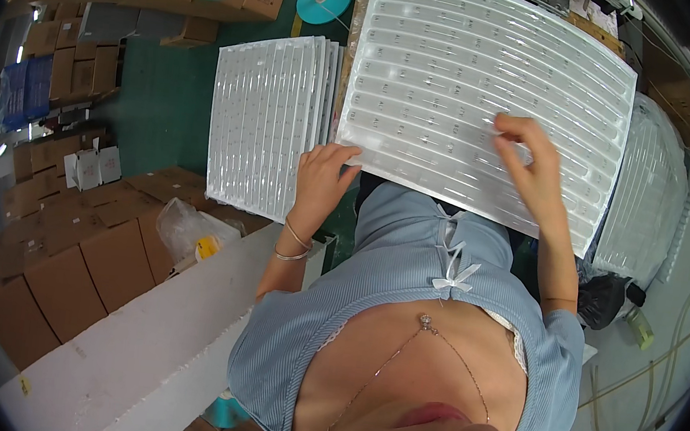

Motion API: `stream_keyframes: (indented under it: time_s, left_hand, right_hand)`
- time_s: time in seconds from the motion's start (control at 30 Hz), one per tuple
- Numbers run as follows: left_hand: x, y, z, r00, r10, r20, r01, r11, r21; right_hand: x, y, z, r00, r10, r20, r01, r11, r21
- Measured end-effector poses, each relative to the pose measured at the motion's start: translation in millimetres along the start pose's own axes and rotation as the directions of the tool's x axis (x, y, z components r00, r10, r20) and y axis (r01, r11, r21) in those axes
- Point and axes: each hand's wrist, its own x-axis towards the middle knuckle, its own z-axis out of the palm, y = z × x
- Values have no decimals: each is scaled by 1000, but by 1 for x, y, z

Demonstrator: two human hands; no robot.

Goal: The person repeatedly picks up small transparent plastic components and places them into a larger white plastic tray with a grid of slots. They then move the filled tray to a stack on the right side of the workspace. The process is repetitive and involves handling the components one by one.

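A large white ribbed plastic tray (476, 86) lies in front of me, its long parallel grooves dotted with small marks and shiny with reflections. At the tray's near left corner, my left hand (324, 178) has its fingers closed on the edge, with the thumb close beneath. Over the tray's right half hovers my right hand (535, 164), index finger and thumb curled toward each other. Whatever may be between those fingertips is too small to make out. To the left, several similar white trays (258, 122) stand stacked side by side.
Plastic-wrapped white trays (645, 197) sit at the right. Cardboard boxes (56, 286) line the left, beside a long white block (137, 353). A turquoise fan (324, 0) stands on the green floor (164, 95) at the back. A black bag (602, 301) lies near my right elbow.
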Motion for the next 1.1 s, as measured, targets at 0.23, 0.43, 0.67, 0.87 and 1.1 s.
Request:
stream_keyframes:
  time_s: [0.23,0.43,0.67,0.87,1.1]
  left_hand:
    - [11,-14,0,988,155,16,-154,987,-49]
    - [37,-20,-36,950,311,-22,-312,944,-108]
    - [135,58,-48,826,448,-344,-554,757,-345]
    - [266,133,-29,704,419,-573,-626,748,-222]
    - [387,203,-22,594,566,-572,-470,821,325]
  right_hand:
    - [16,-18,39,972,-167,164,161,986,44]
    - [25,-26,42,966,-208,152,198,977,78]
    - [75,-46,29,988,-108,114,89,983,158]
    - [112,6,-69,851,-75,-520,139,987,84]
    - [192,5,-120,745,-262,-613,105,954,-280]
